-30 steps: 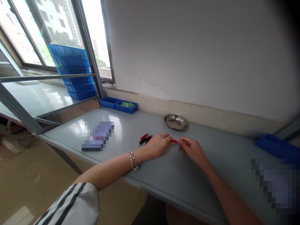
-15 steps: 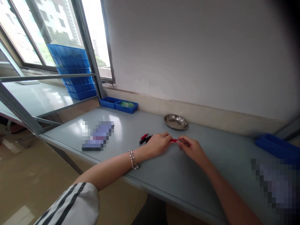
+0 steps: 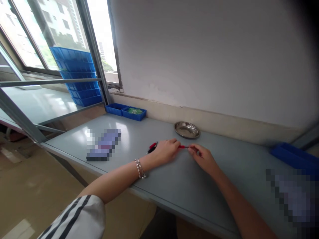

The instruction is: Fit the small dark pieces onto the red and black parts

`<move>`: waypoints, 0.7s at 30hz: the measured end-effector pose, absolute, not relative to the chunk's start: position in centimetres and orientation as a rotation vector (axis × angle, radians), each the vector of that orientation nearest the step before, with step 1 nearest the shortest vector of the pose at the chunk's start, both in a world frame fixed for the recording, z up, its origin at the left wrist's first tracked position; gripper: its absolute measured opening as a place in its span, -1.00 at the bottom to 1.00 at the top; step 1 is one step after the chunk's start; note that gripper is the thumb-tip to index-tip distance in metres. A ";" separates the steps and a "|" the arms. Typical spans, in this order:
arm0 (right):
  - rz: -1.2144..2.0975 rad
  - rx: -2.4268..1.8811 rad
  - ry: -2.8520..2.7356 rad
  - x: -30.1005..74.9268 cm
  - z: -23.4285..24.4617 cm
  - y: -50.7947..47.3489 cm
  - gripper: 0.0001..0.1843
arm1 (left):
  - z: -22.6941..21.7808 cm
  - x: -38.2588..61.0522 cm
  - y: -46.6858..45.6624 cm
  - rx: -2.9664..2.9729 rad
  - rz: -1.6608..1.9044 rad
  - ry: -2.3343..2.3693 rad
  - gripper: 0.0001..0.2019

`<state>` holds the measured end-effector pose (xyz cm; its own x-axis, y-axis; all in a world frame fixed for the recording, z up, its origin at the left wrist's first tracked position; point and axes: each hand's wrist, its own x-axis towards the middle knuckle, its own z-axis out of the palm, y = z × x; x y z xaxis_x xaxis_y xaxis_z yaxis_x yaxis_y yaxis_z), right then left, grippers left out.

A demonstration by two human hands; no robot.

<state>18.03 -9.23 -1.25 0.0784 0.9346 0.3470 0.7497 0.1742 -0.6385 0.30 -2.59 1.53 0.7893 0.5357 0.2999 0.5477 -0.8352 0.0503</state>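
Observation:
Between my two hands runs a slim red pen (image 3: 182, 146), held just above the grey table. My left hand (image 3: 166, 151) is closed around its red barrel, with a bracelet at the wrist. The fingertips of my right hand (image 3: 201, 157) pinch the pen's narrow dark or silvery end; the exact part is too small to make out. Left of my left hand lie a red pen (image 3: 153, 145) and a black pen (image 3: 151, 149), partly hidden by that hand. A shallow round metal dish (image 3: 186, 129) stands beyond my hands near the wall.
Two small blue bins (image 3: 134, 114) sit at the table's back left, one with green packets. A pixelated flat object (image 3: 104, 145) lies on the left, another (image 3: 292, 196) on the right. A blue bin (image 3: 294, 157) is at the right; stacked blue bins (image 3: 81, 76) stand by the window.
My left hand has shifted slightly left, covering more of the loose pens. A little more of the held pen's thin end shows between my hands.

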 end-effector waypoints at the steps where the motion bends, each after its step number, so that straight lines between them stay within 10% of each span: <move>1: 0.246 -1.623 -1.703 18.3 -1.6 -9.1 -0.63 | 1.9 0.1 -2.1 -2.883 -0.463 -1.007 -0.75; 8: -0.117 -1.809 -1.852 19.3 -4.2 -8.3 -0.62 | 3.8 -3.3 2.2 -2.508 -0.158 -1.738 -0.74; 21: 0.026 -1.661 -1.888 19.6 -5.2 -7.4 -0.82 | 3.4 -4.0 3.1 -2.697 0.328 -1.706 -0.71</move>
